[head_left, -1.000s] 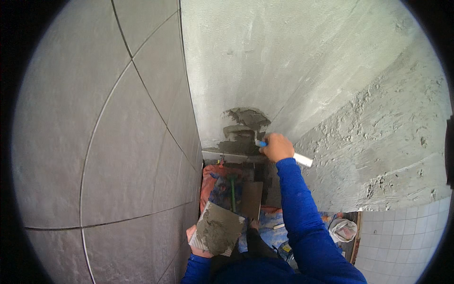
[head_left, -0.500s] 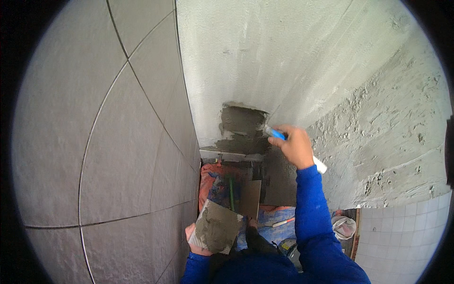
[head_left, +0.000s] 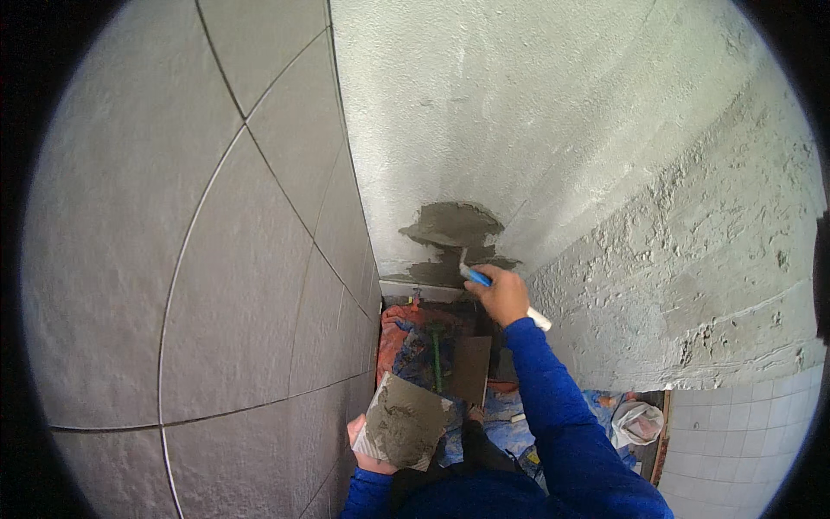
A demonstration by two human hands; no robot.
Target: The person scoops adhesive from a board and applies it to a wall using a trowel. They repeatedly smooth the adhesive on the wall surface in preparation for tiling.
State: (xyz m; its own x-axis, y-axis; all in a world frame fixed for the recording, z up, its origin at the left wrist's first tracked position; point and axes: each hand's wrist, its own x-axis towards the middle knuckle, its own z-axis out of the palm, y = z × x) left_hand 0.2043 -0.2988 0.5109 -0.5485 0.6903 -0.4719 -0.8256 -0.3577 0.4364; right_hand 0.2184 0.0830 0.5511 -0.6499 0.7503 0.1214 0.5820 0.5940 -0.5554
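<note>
My right hand (head_left: pixel 506 298) is closed around the blue-and-white handle of a trowel (head_left: pixel 477 276). The blade is low on the plastered wall (head_left: pixel 519 112), against the lower part of a dark wet mortar patch (head_left: pixel 458 223). Part of the blade is hard to make out against the mortar. Down at the left, my left hand (head_left: pixel 363 444) grips the edge of a ribbed, pale tile-like board (head_left: pixel 372 432). A flat heap of grey mortar (head_left: pixel 406 424) covers most of its top. The fingers under the board are hidden.
Large brown-grey tiles (head_left: pixel 251 259) cover the wall close on my left. Below lie blue and orange sheeting (head_left: pixel 398 333), a green bar-like tool (head_left: pixel 437 359) and an upright brown tile piece (head_left: pixel 474 368). A white bag (head_left: pixel 638 424) stands at the right, near white tiling (head_left: pixel 735 432).
My right hand has moved down and left with the trowel. The wet patch now has a rounded, spread upper outline. The left hand still carries the mortar board, and the view has shifted slightly.
</note>
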